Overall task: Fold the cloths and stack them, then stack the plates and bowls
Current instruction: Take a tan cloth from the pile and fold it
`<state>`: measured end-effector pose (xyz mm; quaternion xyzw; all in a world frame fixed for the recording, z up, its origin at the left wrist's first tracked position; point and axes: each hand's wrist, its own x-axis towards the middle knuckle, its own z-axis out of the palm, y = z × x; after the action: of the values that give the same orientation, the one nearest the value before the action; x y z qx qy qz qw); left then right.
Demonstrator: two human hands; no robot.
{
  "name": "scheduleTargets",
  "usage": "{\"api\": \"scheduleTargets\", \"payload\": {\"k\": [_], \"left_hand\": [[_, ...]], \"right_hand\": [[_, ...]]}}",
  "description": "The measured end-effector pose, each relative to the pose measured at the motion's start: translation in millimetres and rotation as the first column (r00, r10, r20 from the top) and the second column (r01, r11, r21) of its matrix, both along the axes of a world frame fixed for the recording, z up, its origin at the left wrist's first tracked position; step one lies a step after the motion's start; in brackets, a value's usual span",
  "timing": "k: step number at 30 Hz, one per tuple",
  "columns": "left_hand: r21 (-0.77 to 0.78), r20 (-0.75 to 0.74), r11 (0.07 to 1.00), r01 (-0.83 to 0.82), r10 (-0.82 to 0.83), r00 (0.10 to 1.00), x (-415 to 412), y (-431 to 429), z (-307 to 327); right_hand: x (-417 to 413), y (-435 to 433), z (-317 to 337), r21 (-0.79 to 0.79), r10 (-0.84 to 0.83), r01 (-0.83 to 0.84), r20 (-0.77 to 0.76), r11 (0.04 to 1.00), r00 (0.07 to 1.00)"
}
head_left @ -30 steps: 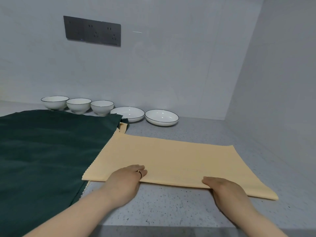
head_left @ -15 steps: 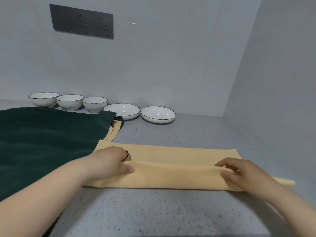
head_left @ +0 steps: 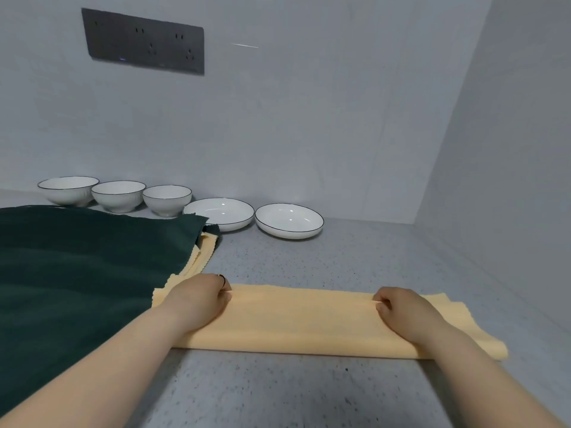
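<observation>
Head: three bowls (head_left: 118, 196), two plates (head_left: 289, 220)

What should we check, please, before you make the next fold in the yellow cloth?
1. Left hand grips the yellow cloth: ok.
2. Right hand grips it too: ok.
3. Layers flush at the right end: not ok, they look stepped.
4. Green cloth off the strip's left end: cannot tell; they meet there.
5. Bowls and plates out of the way: ok, by the wall.
</observation>
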<state>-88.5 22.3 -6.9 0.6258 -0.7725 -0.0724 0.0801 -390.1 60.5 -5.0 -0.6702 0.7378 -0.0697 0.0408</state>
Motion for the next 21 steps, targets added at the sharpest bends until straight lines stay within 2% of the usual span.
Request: {"api": "scheduleTargets", "payload": {"k": [3,6,11,13,17,21], "left_hand": [[-0.044,-0.029,0.999,-0.028,0.026,0.999,1,-11,-8],[-0.098,-0.047,0.994,-0.057,0.052,0.998,2,-17,-10],[-0.168,-0.034,0.982,-0.090,0.086,0.996,0,-23,-10],[-0.200,0.022,0.977,-0.074,0.080,0.997,-3,-21,-11],[-0.246,0.042,0.967,0.062,-0.053,0.998,-17,-5,-5],[-0.050,0.097,0.958,0.281,-0.275,0.956,-47,24,-9]], "right_hand": [[1,-10,-9,-0.075,-0.071,0.071,-0.004,0.995,0.997],[5,-16,-12,-0.159,-0.124,0.110,-0.077,0.981,0.989],[11,-21,-13,-0.195,-0.151,0.114,-0.186,0.974,0.971],[12,-23,-15,-0.206,-0.157,0.116,-0.194,0.972,0.968],[10,-25,-20,-0.207,-0.182,0.149,-0.151,0.967,0.971],[11,-25,-22,-0.225,-0.196,0.157,-0.161,0.962,0.967]]}}
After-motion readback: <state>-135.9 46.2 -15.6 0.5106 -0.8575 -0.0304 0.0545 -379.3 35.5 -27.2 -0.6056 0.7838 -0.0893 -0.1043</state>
